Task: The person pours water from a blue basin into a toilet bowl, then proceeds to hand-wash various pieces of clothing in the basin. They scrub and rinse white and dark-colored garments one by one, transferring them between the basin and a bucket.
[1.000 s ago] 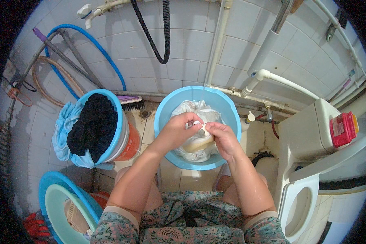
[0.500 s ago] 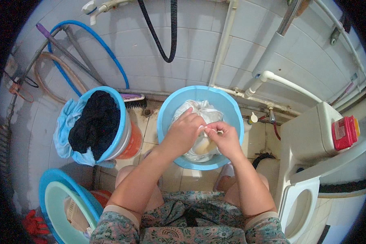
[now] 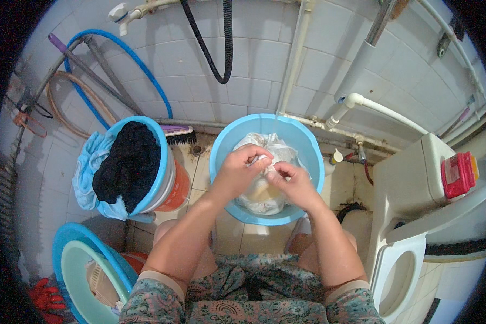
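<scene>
Cloth [image 3: 262,206] pinched in left grip [image 3: 238,169], bulk below right grip [image 3: 297,187].

Moderate indoor light; soft shadows on tiled wall [image 3: 256,62]; fisheye-bent edges, black corners.

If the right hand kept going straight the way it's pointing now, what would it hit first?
The right hand would most likely meet the white cloth right in front of it, with the left hand just beyond. Depth is unclear from this one view, so I can't judge the gap.
</scene>
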A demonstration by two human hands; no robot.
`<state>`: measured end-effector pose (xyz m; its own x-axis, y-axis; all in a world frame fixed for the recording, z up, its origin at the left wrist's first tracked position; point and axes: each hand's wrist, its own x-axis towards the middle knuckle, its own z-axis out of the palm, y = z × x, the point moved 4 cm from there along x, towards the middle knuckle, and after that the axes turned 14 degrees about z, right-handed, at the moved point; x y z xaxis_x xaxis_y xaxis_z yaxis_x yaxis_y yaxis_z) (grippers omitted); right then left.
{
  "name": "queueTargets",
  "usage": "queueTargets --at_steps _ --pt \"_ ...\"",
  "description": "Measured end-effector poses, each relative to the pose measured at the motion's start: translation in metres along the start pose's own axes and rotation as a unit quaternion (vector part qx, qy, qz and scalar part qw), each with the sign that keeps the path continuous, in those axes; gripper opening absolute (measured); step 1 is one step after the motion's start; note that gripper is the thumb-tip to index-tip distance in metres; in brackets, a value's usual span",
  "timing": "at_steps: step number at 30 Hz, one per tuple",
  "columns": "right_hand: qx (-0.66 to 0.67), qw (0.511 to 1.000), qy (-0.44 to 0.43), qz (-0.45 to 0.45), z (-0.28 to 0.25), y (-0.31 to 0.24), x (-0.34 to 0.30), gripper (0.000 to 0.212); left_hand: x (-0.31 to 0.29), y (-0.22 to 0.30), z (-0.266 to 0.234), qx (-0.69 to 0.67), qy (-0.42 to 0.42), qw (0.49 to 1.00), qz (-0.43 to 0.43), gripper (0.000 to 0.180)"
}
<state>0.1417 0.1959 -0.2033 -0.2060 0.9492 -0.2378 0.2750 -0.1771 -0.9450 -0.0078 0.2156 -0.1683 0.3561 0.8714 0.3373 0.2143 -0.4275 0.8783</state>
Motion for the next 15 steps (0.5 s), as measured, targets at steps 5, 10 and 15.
queueTargets --at_steps 5,10,15 --pt "0.307 0.950 -0.028 0.048 -0.035 0.001 0.007 0.018 -0.003 -0.016 -0.017 0.187 -0.029 0.972 0.136 0.027" --pt "0.529 0.846 -0.056 0.028 -0.049 -0.007 0.006 0.021 0.003 -0.017 -0.018 0.192 0.068 0.967 0.152 0.037" --pt "0.646 0.739 -0.175 -0.080 -0.049 -0.019 0.011 0.027 0.000 -0.039 0.013 -0.080 -0.091 0.992 -0.037 0.047"
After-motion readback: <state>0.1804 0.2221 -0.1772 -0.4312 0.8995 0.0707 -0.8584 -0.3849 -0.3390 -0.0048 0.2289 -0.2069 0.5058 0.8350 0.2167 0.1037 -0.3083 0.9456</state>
